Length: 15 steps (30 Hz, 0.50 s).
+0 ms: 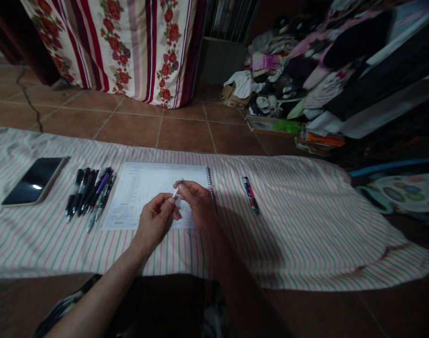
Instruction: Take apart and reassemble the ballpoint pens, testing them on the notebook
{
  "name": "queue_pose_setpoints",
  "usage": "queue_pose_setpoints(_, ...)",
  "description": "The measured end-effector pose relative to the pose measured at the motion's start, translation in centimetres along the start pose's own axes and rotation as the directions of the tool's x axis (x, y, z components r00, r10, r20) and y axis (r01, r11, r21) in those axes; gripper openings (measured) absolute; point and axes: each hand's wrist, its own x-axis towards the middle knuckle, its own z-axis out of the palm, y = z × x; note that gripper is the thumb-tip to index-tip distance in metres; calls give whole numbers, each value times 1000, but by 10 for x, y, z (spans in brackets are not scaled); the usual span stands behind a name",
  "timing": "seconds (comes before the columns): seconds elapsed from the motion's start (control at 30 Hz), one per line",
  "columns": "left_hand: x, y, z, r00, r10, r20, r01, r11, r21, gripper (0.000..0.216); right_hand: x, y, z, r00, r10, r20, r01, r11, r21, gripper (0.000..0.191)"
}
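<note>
The left hand pinches the lower end of a slim white part between thumb and fingertips; the right hand grips its upper end. The part is located above the spiral notebook, which rests on striped cloth. On the tiled floor, white fabric lies across a cardboard box; the box's interior is hidden.

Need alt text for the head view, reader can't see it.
A person's left hand and right hand hold a slim white object over a spiral-bound notebook on a striped cloth. Left of it lie grouped pens and a phone; right, a slim red-and-dark item. Beyond hangs a floral curtain.
</note>
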Motion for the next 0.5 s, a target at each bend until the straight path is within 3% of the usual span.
queue_pose_setpoints(0.2,0,0,0,1000,-29,-2,29,999,-18,26,2,4,-2,1000,-26,2,26,998,57,25)
queue_pose_setpoints(0.5,-1,-1,0,1000,-14,3,14,1000,-22,25,2,3,-3,999,-39,-6,39,999,-10,22)
